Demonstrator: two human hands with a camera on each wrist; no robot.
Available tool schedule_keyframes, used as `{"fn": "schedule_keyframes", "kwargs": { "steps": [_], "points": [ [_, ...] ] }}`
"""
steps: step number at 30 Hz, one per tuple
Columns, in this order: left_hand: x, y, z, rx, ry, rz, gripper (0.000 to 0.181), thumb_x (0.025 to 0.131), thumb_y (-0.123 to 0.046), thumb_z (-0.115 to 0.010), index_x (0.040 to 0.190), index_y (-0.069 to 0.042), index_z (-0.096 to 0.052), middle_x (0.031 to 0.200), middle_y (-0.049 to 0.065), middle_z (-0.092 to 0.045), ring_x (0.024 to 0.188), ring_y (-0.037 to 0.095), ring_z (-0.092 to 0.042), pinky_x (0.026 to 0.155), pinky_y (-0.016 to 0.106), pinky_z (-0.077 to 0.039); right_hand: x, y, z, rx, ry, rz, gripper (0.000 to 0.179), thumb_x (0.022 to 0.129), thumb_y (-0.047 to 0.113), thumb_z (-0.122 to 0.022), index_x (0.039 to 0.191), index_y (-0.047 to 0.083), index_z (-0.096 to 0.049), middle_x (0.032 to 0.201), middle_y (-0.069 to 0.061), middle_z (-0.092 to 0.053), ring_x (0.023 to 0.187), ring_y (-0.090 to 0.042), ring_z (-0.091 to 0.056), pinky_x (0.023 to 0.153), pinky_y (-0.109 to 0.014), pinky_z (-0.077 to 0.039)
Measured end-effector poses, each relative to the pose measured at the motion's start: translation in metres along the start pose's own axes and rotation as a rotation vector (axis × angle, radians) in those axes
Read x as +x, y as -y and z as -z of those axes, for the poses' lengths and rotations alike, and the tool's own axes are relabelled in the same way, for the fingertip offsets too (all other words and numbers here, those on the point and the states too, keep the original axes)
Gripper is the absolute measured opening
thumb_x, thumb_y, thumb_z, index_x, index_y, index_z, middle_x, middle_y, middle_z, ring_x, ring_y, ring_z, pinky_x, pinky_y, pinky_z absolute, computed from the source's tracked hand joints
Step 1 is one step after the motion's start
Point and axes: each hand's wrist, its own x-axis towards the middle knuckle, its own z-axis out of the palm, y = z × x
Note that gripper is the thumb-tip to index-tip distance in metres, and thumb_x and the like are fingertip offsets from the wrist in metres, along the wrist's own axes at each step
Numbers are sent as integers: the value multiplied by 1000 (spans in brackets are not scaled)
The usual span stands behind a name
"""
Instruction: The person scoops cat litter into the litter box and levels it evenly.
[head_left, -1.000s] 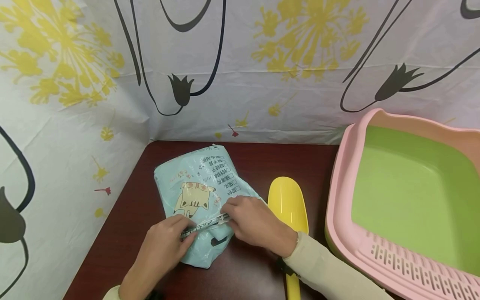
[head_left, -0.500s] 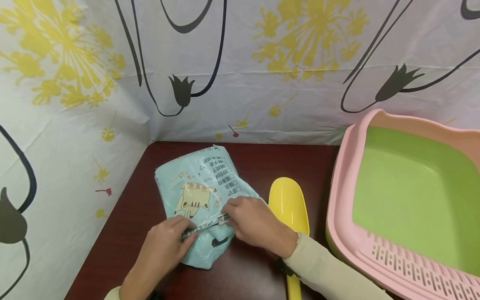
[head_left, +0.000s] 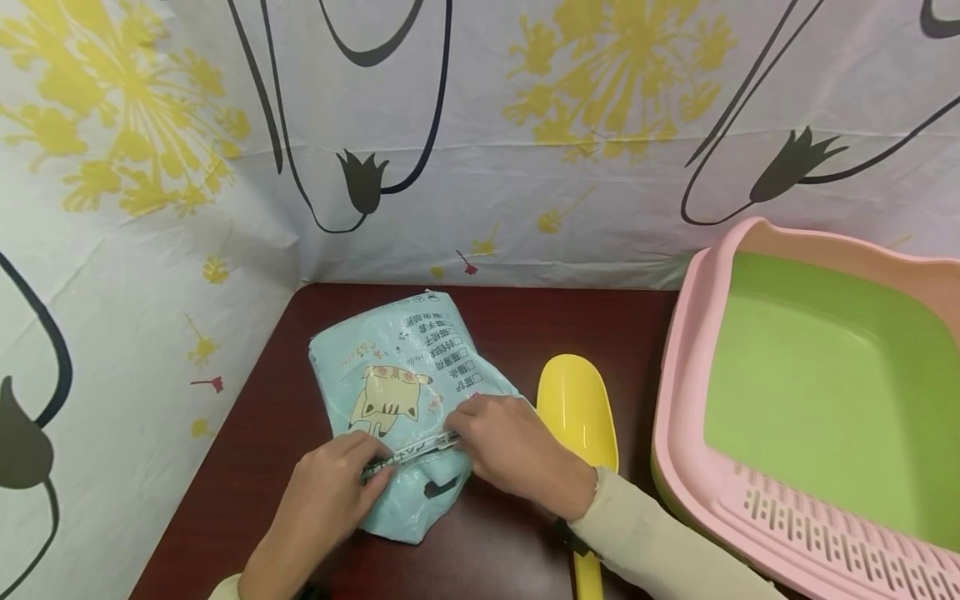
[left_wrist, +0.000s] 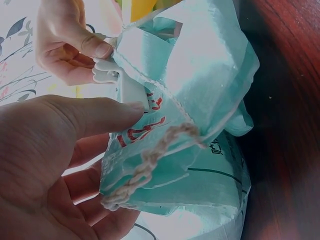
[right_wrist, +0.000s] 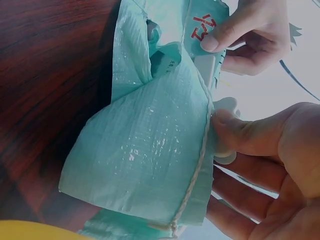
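Observation:
A light blue plastic bag [head_left: 390, 333] with a cat drawing and printed characters lies on the dark table, its near end folded over. My left hand [head_left: 322, 487] pinches the left part of the fold, thumb over the bag in the left wrist view. At the fold's other end is my right hand [head_left: 513, 446]. Its thumb presses the scalloped end of a white plastic clip [left_wrist: 131, 90]. That clip lies along the fold between both hands. A twisted cord [left_wrist: 145, 172] runs along the bag's edge. Some fingers are hidden behind the bag.
To the right of the bag lies a yellow scoop [head_left: 573, 408], its handle passing under my right forearm. Farther right stands a pink-rimmed litter box [head_left: 678, 408] with a green base. A patterned cloth [head_left: 465, 192] hangs behind and to the left of the table.
The bag's near flap has spread slightly downward, toward me. My right hand has shifted very little, and both hands keep their hold at the fold.

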Motion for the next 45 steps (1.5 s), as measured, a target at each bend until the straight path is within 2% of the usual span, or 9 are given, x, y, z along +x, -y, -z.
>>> {"fn": "schedule_keyframes", "kwargs": {
  "steps": [7,11,18,29,37,45],
  "points": [
    [-1,0,0,-5,-3,0,27,76,-10,-102,87,-17,-77,88,-3,-74,78,15,-73,66,37,-62,1,1,1,-9,-27,13,14,92,1,-84,93,15,-83,81,4,-74,75,-13,-68,64,-27,-55],
    [-1,1,-1,-5,-15,-9,28,76,-9,-102,87,-17,-77,87,-4,-74,77,15,-73,65,37,-61,0,1,1,-19,-53,25,14,91,2,-86,92,15,-84,79,5,-74,74,-12,-68,64,-27,-56],
    [-2,1,-2,-8,-24,-20,28,76,-10,-102,88,-17,-77,87,-5,-73,77,15,-73,65,37,-61,-1,0,3,-24,-87,57,20,91,-4,-80,90,15,-83,75,5,-71,71,-11,-66,63,-26,-56],
    [-1,1,-1,-6,-20,-19,28,76,-10,-102,87,-17,-77,86,-4,-73,75,14,-71,63,36,-60,-2,1,9,6,-104,78,23,90,-8,-77,88,15,-80,74,6,-67,70,-10,-64,62,-23,-53],
    [0,1,-1,-12,-24,-20,29,75,-10,-102,87,-17,-77,85,-4,-72,74,14,-71,63,36,-60,-7,0,15,1,-100,58,23,88,-7,-79,94,15,-83,83,4,-75,74,-10,-68,65,-24,-57],
    [-1,2,-2,-10,-36,-31,29,75,-9,-102,86,-16,-76,85,-4,-72,75,15,-72,63,37,-60,-12,-6,21,-9,-155,79,25,87,-12,-73,92,13,-80,80,4,-73,70,-10,-66,62,-24,-54]
  ]
}}
